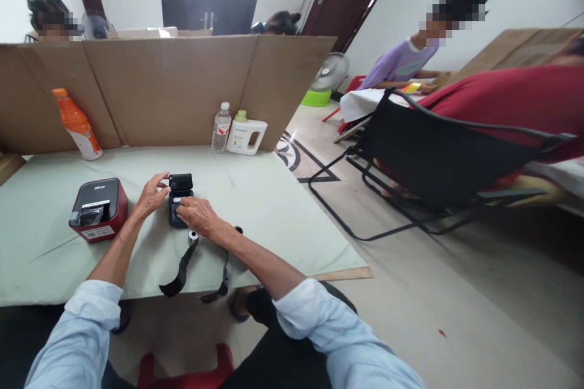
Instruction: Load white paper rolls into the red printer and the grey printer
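A small black portable printer (181, 182) lies on the table with its lid flipped up. My left hand (152, 196) is at the printer's left side, fingers apart, the fingertips close to the raised lid; whether they touch it I cannot tell. My right hand (199, 214) reaches over the printer's body, its fingers drawn together at the compartment and hiding what is inside. A bit of white shows by those fingertips. Just below lies a small paper roll (193, 236) with a white end, its dark strip (181, 273) trailing to the table's front edge.
A red and black label printer (101, 209) stands left of my left forearm. An orange bottle (78, 124), a water bottle (221, 127) and a white jug (247, 135) stand along the cardboard partition (168, 94). Another dark strip (224, 276) hangs under my right forearm. People sit beyond.
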### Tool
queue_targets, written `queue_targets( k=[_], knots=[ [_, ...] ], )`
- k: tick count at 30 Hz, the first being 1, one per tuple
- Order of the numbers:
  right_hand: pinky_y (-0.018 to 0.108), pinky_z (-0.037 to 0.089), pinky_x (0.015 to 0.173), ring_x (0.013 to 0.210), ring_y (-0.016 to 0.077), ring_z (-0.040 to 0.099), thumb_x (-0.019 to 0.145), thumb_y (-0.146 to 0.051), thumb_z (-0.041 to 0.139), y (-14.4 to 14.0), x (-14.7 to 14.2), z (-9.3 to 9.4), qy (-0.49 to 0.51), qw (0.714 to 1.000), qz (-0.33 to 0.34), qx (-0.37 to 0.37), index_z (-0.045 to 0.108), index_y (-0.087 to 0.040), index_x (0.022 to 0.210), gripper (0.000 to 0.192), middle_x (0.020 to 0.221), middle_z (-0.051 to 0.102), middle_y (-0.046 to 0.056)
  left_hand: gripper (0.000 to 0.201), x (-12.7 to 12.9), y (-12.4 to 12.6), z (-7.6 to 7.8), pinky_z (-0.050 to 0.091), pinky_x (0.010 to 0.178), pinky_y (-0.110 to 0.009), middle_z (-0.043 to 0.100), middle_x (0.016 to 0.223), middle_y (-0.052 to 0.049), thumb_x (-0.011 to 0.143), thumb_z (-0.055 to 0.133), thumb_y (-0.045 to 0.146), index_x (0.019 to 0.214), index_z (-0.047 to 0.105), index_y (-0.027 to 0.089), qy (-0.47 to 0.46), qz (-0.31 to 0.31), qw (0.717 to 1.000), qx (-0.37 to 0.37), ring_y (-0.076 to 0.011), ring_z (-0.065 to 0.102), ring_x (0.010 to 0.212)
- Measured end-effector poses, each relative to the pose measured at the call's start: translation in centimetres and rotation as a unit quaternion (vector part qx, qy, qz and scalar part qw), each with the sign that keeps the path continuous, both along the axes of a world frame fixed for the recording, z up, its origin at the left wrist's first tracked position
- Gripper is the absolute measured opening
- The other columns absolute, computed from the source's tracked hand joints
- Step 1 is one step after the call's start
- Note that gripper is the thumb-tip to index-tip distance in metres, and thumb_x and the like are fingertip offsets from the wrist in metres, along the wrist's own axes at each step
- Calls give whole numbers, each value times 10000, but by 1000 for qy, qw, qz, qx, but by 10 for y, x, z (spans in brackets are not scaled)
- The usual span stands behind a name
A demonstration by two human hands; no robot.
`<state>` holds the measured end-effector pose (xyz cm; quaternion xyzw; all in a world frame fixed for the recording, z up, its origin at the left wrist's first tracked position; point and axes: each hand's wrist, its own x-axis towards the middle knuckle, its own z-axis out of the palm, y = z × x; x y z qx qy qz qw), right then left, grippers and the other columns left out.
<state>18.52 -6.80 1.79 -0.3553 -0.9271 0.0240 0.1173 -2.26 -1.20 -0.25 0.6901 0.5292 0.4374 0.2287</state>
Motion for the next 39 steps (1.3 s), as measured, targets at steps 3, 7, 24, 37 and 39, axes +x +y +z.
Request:
queue_targets(
  k=[3, 7, 24, 37, 39],
  knots=[
    [299, 335, 631, 962, 204, 624, 1056, -228, 530, -1, 0, 0, -8, 1000, 0, 3, 769, -179, 980, 256, 1034, 714, 105, 479, -2, -10, -1, 556, 670, -258, 683, 1301, -131, 803, 591, 194, 1265, 718, 180, 28, -26, 999, 21, -157, 695, 865],
    [293, 332, 631, 948, 199, 626, 1053, -201, 517, -2, -1, -1, -15, 1000, -5, -2, 767, -180, 974, 263, 1049, 719, 99, 413, -6, -24, -7, 611, 826, -328, 677, 1309, -117, 843, 591, 194, 1223, 750, 206, 83, -65, 994, 36, -194, 699, 1012],
    [281, 448, 776, 1025, 213, 630, 1050, -245, 531, -3, 1, -1, -16, 1000, 1, -26, 767, -174, 1029, 247, 1103, 698, 114, 333, -1, -42, -30, 537, 1122, -456, 676, 1371, -107, 926, 590, 272, 1194, 784, 232, 135, 3, 990, 32, -267, 663, 1263],
    [306, 504, 896, 1140, 230, 613, 1044, -173, 418, 6, 44, -1, -9, 994, -84, -74, 581, -244, 1436, 430, 1283, 638, 112, 377, 2, -67, -23, 536, 1132, -445, 652, 1445, -96, 943, 551, 300, 1253, 757, 237, 189, 1, 981, 50, -269, 647, 1310],
    [316, 509, 918, 1173, 236, 608, 1026, -140, 409, 5, 45, 0, -19, 993, -82, -82, 540, -234, 1485, 486, 1324, 628, 118, 388, 3, -72, -21, 516, 1156, -431, 638, 1464, -78, 942, 558, 302, 1282, 736, 251, 213, -1, 976, 55, -260, 630, 1332]
  ],
)
